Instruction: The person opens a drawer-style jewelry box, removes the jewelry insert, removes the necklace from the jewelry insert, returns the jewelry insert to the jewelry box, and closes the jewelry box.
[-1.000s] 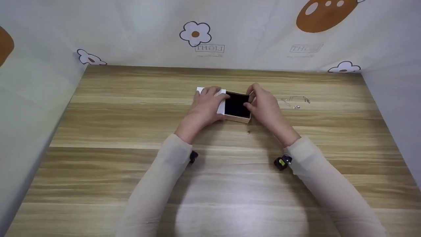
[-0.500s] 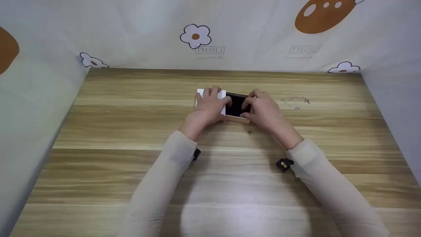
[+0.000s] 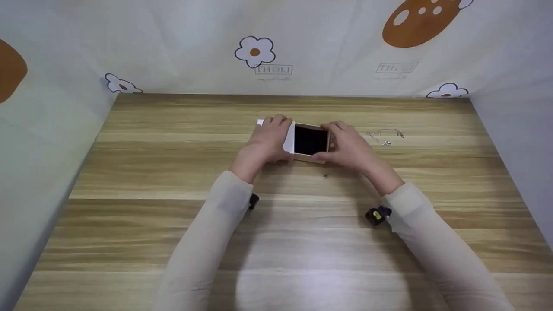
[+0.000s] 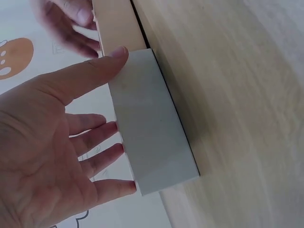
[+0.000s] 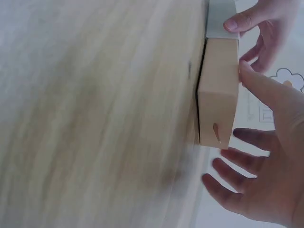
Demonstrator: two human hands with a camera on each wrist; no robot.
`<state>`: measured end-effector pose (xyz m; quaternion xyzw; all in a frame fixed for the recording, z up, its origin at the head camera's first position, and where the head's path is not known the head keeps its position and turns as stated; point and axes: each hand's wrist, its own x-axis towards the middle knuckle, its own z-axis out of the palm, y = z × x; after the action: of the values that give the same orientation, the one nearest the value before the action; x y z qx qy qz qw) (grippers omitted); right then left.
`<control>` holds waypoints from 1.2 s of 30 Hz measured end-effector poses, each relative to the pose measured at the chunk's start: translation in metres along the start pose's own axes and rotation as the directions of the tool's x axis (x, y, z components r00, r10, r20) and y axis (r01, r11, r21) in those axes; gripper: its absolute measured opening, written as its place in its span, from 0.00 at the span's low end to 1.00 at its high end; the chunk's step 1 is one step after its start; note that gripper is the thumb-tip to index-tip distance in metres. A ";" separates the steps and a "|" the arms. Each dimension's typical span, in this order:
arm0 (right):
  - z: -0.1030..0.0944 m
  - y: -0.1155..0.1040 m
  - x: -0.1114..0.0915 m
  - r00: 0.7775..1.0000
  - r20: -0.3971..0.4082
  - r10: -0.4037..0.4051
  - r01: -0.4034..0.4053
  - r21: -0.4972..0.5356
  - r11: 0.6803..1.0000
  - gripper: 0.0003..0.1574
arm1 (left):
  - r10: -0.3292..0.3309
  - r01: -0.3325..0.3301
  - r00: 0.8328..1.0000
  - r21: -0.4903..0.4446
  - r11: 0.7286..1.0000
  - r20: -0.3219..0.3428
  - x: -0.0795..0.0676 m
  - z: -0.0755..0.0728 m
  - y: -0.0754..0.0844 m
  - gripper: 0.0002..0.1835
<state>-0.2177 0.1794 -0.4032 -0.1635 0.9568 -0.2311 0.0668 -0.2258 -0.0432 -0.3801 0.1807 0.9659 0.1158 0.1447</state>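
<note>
A slide-out gift box lies on the table, its white sleeve [image 3: 290,139] at the left and its tan drawer [image 5: 218,71] pulled out to the right. Black lining [image 3: 311,140] covers the drawer's inside. My left hand [image 3: 268,140] holds the sleeve, thumb on the near side wall and spread fingers over its top. At the drawer's right end, my right hand [image 3: 348,147] spans it, thumb on the near rim and forefinger by the far corner; the other fingers hang loosely off the end. A small tan pull tab [image 5: 217,133] shows on the drawer's end wall.
A thin silvery chain [image 3: 387,142] lies to the right of the right hand. One tiny dark speck [image 3: 325,176] is on the wooden table [image 3: 151,172] in front of the box. A pale patterned cloth [image 3: 194,47] rises behind the table.
My right hand's fingers have come out of the drawer's black lining, where they reached half a second ago, to its rims and end. The left hand stays on the sleeve.
</note>
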 end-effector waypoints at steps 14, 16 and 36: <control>-0.002 -0.002 0.004 0.999 0.031 -0.037 0.037 0.017 0.999 0.60 | -0.044 0.044 0.999 0.012 0.999 -0.001 0.000 -0.005 -0.005 0.51; -0.002 -0.002 0.005 0.998 0.024 -0.054 0.053 0.011 0.999 0.60 | -0.052 0.052 0.999 -0.006 0.999 -0.009 0.000 -0.005 -0.006 0.51; 0.001 -0.006 0.014 0.997 0.023 -0.068 0.067 0.040 0.997 0.58 | -0.016 0.013 1.000 -0.084 0.996 -0.027 0.004 0.001 -0.009 0.50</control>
<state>-0.2288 0.1695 -0.4023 -0.1972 0.9451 -0.2497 0.0738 -0.2316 -0.0501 -0.3844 0.1659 0.9634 0.1578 0.1397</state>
